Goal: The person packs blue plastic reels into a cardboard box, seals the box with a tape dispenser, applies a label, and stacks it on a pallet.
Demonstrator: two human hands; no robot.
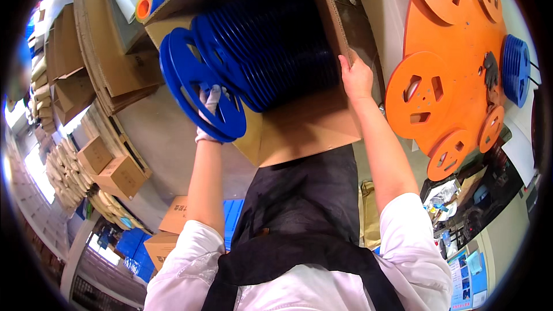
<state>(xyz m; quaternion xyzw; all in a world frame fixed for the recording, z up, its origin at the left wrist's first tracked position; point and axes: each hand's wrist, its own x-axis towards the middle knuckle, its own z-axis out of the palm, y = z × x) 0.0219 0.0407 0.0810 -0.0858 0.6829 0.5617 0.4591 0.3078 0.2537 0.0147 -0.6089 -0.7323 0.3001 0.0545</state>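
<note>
A blue plastic reel [183,60] with two slotted flanges is in my gloved left hand [209,105], whose fingers reach through an opening in the flange. It sits at the mouth of a cardboard box [308,131], left of a packed row of similar blue reels [245,40] inside. The row's far part is lost in the box's shadow. My bare right hand [357,76] grips the box's right edge, thumb on its upper side and the other fingers partly hidden.
At right stands an orange round plate [423,29] carrying several orange slotted discs [417,95]. Blue reels [515,71] and a dark glove [491,69] are by it. Flat cardboard [112,52] leans at left, near an orange-and-blue tape dispenser [151,1]. Closed cartons [120,177] lie lower left.
</note>
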